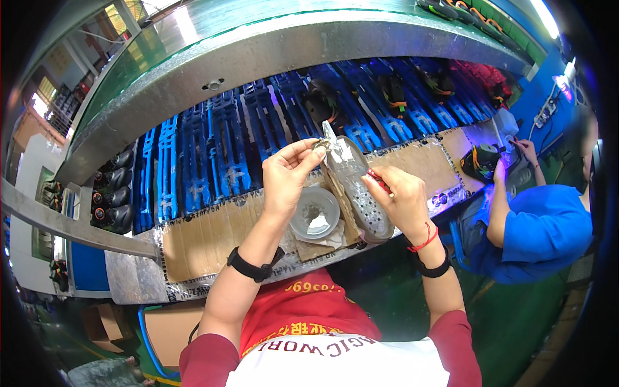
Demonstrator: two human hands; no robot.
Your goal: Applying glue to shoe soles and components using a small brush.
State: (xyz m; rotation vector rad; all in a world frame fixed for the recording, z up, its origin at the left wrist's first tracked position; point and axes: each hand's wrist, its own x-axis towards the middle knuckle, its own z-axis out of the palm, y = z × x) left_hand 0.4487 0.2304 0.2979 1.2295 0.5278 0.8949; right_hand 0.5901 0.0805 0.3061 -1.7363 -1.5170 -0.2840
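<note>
My left hand is closed in a pinch, thumb against fingertips, at the far end of a grey sole-shaped holder with holes in its near part. What it pinches is too small to make out. Crumpled whitish film sticks up beside those fingertips. Over the holder's right edge, my right hand grips a thin red-handled tool, its tip unclear. Between my forearms, a round translucent plastic bowl holds greyish residue and a white scrap.
Blue conveyor slats run beyond the cardboard-covered ledge, carrying several dark shoes. A metal-framed glass shelf overhangs them. Dark shoes stand at left. At right, a co-worker in blue handles a black shoe.
</note>
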